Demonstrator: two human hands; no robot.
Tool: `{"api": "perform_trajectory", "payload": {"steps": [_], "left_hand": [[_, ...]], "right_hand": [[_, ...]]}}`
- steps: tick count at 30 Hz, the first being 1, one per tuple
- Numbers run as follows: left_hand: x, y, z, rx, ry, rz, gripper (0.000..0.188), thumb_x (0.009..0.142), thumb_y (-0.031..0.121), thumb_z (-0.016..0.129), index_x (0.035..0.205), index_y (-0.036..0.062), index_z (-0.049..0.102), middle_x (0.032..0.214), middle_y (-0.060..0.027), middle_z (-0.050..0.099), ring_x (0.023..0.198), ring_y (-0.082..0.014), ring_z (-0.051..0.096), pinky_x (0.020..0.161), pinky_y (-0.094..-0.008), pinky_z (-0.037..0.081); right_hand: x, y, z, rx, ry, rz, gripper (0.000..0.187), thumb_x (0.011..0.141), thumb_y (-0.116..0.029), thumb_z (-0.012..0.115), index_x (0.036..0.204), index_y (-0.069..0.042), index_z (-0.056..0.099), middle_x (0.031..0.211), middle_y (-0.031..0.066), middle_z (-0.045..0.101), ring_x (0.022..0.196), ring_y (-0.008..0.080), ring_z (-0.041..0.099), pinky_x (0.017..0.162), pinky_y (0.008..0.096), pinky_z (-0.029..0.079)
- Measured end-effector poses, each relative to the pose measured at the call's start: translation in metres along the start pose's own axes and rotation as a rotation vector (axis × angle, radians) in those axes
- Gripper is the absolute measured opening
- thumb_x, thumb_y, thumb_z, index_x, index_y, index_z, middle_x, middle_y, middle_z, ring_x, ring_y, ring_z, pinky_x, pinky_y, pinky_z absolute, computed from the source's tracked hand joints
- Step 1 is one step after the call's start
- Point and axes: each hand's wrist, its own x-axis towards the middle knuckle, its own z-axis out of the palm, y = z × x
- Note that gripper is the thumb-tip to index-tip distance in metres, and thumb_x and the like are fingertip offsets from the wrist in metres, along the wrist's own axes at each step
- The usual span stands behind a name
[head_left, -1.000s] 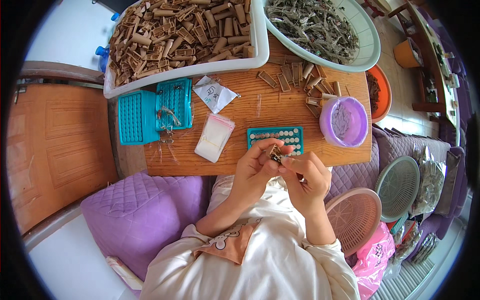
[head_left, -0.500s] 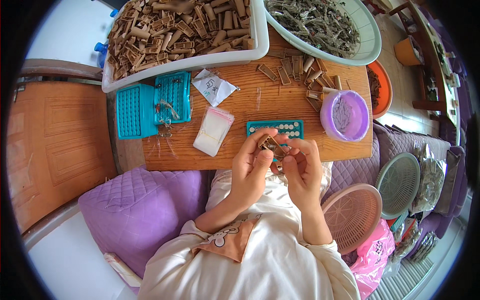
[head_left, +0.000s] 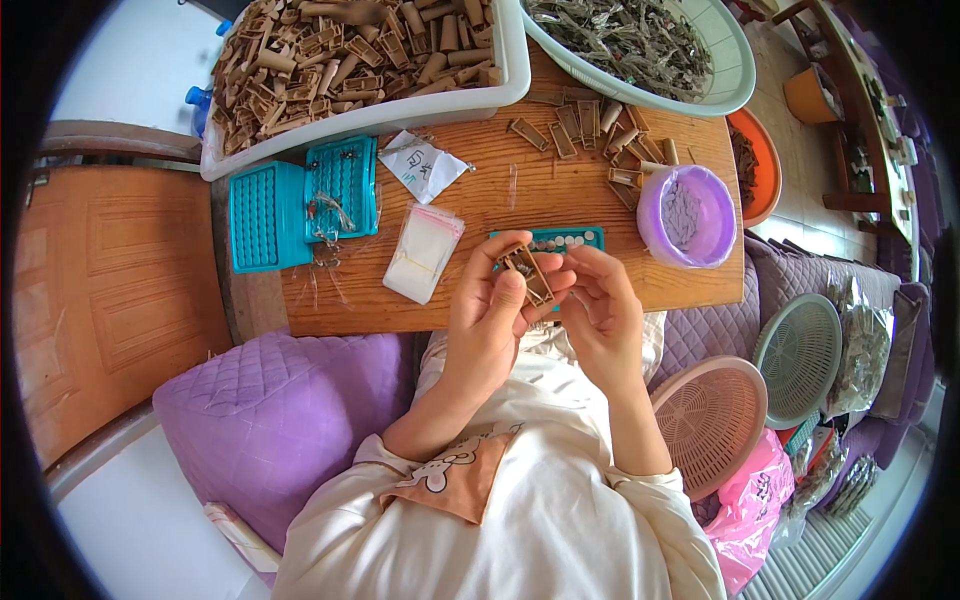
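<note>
My left hand [head_left: 480,320] holds a small brown plastic casing [head_left: 527,277] between thumb and fingers, its hollow side facing up. Small metal parts, perhaps a spring, show inside it. My right hand [head_left: 605,315] is just right of the casing, fingers curled and close to the left fingertips; anything between them is too small to make out. Behind both hands lies a teal tray [head_left: 597,238] with round white pieces in its pockets, partly hidden by the fingers.
A white bin [head_left: 515,75] of brown casings and a pale green basket [head_left: 740,75] of wrapped pieces stand behind. Loose casings [head_left: 563,140] lie near a purple tub [head_left: 652,215]. Teal trays [head_left: 268,220] and clear bags [head_left: 425,255] are left on the wooden table [head_left: 390,322].
The casing has shifted slightly left and turned more upright in my left hand. My right fingers have drawn away from its inside, and more of the casing shows.
</note>
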Motion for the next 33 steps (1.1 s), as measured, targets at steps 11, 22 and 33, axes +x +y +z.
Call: {"api": "perform_trajectory", "payload": {"steps": [11,22,33], "left_hand": [[-0.013,-0.028,0.009,0.547,-0.014,0.126,0.027,0.089,0.006,0.043,0.116,0.0020,0.042,0.105,-0.0114,0.054,0.099,-0.0142,0.051,0.085,-0.0238,0.040],[0.010,-0.012,-0.038,0.188,0.085,-0.137,0.035,0.087,0.017,0.050,0.118,0.0039,0.041,0.098,-0.0118,0.058,0.094,-0.0224,0.058,0.080,-0.0320,0.050],[0.006,-0.011,-0.036,0.192,0.031,-0.289,0.039,0.084,0.017,0.055,0.118,0.0014,0.043,0.095,-0.0111,0.059,0.086,-0.0218,0.061,0.072,-0.0286,0.053]], "right_hand": [[0.004,0.018,-0.007,0.360,-0.092,0.292,0.026,0.077,0.003,0.053,0.103,0.002,0.049,0.091,0.0050,0.056,0.081,0.0072,0.054,0.070,0.0211,0.046],[0.031,0.064,-0.054,-0.706,0.167,-0.134,0.018,0.075,-0.003,0.059,0.092,-0.005,0.063,0.085,0.0116,0.057,0.069,0.0247,0.057,0.063,0.0306,0.047],[0.043,0.063,-0.043,-1.012,0.130,-0.239,0.012,0.071,-0.006,0.061,0.084,-0.007,0.061,0.081,0.0071,0.057,0.074,0.0258,0.055,0.062,0.0351,0.046]]}}
